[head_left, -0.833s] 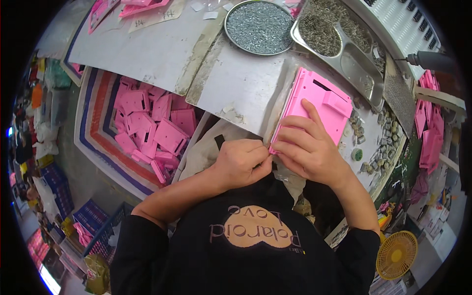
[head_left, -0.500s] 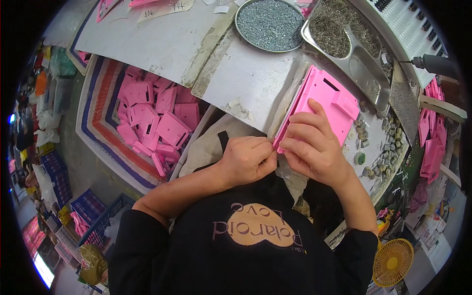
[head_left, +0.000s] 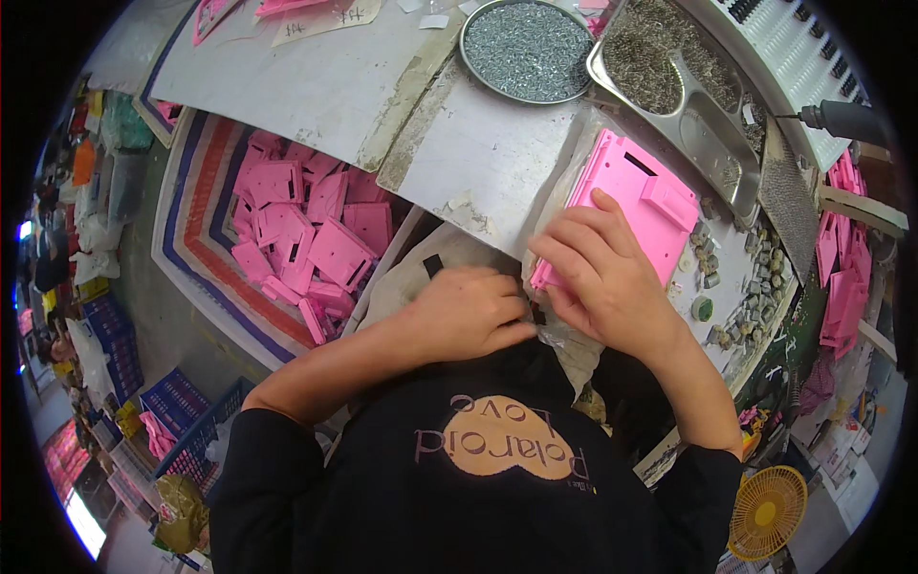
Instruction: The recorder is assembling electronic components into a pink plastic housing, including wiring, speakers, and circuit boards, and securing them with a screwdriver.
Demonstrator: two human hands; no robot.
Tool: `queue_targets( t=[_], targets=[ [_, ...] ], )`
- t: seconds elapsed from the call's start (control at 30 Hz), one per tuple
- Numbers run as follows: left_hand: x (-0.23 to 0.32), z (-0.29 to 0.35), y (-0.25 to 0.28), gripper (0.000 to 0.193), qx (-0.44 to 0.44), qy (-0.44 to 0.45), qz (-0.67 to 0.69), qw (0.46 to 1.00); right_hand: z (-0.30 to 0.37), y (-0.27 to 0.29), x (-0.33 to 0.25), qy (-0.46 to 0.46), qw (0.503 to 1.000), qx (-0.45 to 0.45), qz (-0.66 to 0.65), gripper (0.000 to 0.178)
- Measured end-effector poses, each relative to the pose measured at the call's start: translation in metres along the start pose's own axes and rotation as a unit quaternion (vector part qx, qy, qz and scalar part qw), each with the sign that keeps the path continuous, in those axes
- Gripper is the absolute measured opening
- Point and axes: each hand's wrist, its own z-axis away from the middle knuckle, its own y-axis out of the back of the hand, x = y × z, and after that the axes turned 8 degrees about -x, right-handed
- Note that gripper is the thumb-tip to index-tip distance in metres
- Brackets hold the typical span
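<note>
Pink plastic, smooth-looking, makes up the flat case (head_left: 631, 177) that, in the head view, lies at the near edge of the surface (head_left: 469, 158), right of centre, with a crumpled clear sheet (head_left: 557, 196) along its left side. Its near corner reaches the surface's front edge, so a push toward the body could tip or drop it, the more so if the loose sheet slid. Small grey metal pieces (head_left: 760, 263) lie scattered just beside its right side; a sideways shove could drive it among them and scratch the face. A wide sweep of the arm might also knock the round dish (head_left: 534, 101) beyond the case and spill its tiny metal parts. As for pose, the hands are apart from each other. The right hand (head_left: 602, 273) is clamped on the near end of the case, fingers spread over the top face and thumb low by the near edge, its forearm (head_left: 690, 378) rising from the lower right. The left hand (head_left: 466, 311) is loosely curled, knuckles up, just beside the near corner; whether its fingertips touch the case or pinch anything cannot be told. Its forearm (head_left: 335, 368) slants in from the lower left, elbow held out.
</note>
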Motion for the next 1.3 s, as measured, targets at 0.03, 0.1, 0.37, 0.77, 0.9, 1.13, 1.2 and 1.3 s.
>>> queue_targets(
  t=[0.03,0.1,0.37,0.77,0.9,1.13,1.2,1.3],
  targets=[
    [0.000,-0.003,0.018,0.013,-0.041,-0.012,-0.007,0.999,-0.004,0.002,-0.003,-0.017,1.000,-0.005,-0.005,0.063],
    [-0.003,-0.020,0.055,0.019,0.026,0.063,0.038,0.997,-0.008,0.004,-0.007,-0.038,0.999,-0.021,0.000,0.076],
    [-0.101,-0.135,0.120,0.010,0.139,0.098,-0.323,0.931,-0.002,0.020,0.001,-0.020,0.989,0.013,-0.146,0.086],
    [-0.122,-0.149,0.117,0.018,0.064,0.125,-0.302,0.943,-0.165,0.045,0.123,-0.073,0.954,0.014,0.289,0.013],
    [-0.100,-0.141,0.110,0.016,0.126,0.053,-0.226,0.965,-0.165,0.049,0.125,-0.090,0.955,-0.003,0.282,0.015],
    [-0.044,-0.134,0.071,0.012,0.094,0.027,-0.020,0.995,-0.148,0.057,0.121,-0.072,0.954,0.135,0.259,0.011],
    [-0.039,-0.136,0.064,0.012,0.097,0.007,-0.056,0.994,-0.117,0.074,0.112,-0.072,0.953,0.186,0.229,0.010],
    [-0.034,-0.135,0.062,0.012,0.086,0.007,-0.124,0.989,-0.051,0.093,0.099,-0.085,0.960,0.205,0.169,0.010]
  ],
)
